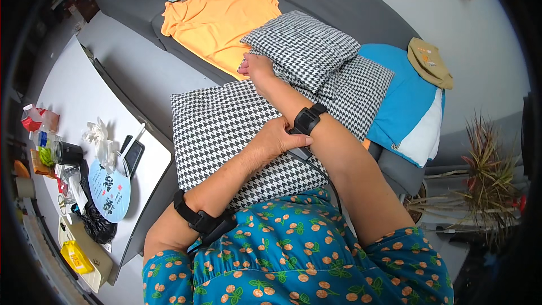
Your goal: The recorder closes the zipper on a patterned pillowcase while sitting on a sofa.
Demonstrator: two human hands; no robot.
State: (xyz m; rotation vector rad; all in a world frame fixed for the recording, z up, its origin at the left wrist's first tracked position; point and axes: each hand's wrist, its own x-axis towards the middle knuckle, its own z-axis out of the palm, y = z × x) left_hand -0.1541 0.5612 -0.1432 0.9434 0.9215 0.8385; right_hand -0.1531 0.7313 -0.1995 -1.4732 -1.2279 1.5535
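Observation:
My left hand (273, 137) reaches across to my right forearm, its thumb against a small black device (300, 153) under the arm. A black strap (308, 120) with a buckle wraps that forearm, and a cable hangs from the device. My right hand (259, 70) is beside the upper houndstooth cushion (302, 44), palm turned partly up; its fingers are half hidden. A larger houndstooth cushion (211, 131) lies below both arms, against my cherry-print clothing (296, 241). Another houndstooth cushion (368, 84) shows under the upper one. A second black strap (192, 216) circles my left arm.
An orange garment (224, 21), blue-and-white cloth (402, 101) and tan cap (430, 63) lie on the grey sofa (338, 0). At left, a white table (80, 93) bears a round fan (110, 190), phone (132, 154), jar (67, 152) and tissues. A potted plant (487, 169) stands right.

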